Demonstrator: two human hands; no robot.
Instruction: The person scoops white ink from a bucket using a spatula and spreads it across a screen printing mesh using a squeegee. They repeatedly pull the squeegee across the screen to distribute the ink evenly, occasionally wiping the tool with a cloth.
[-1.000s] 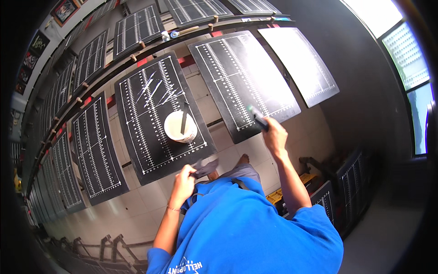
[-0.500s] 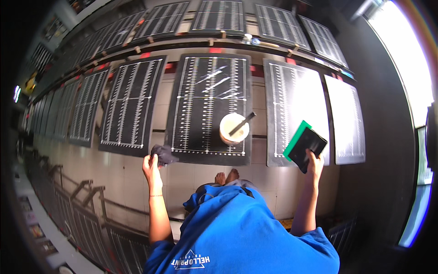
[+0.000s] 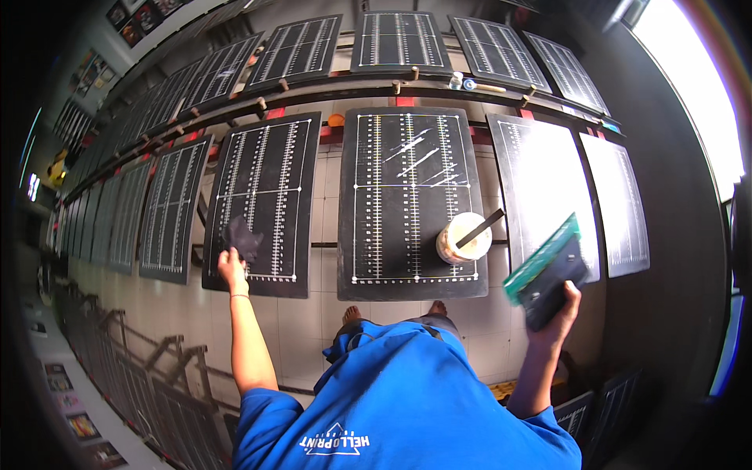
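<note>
My left hand (image 3: 232, 271) pinches a crumpled black cloth (image 3: 244, 237), held over the near end of a dark printing board (image 3: 270, 223) marked with white rulings. In my right hand (image 3: 558, 319) is a squeegee with a black holder (image 3: 560, 280) and a green blade (image 3: 540, 262), tilted and slightly blurred. It overlaps the near end of a glare-covered board (image 3: 540, 180) on the right. Between my hands lies the middle board (image 3: 384, 251), with pale streaks on its far half. A tub of pale paste (image 3: 464, 249) stands on its near right part, a dark stick (image 3: 479, 229) leaning out of it.
More ruled boards (image 3: 176, 207) run along both sides and in a far row (image 3: 401, 43). A dark rail (image 3: 313, 88) with several pegs separates the rows and carries a small bottle (image 3: 456, 81). Tiled floor (image 3: 313, 313) shows around my bare feet. Dark racks stand behind on the left.
My left hand has carried the cloth leftward, from the middle board's corner to over the board beside it. The squeegee has turned slightly. My feet have moved apart, and the view has shifted left.
</note>
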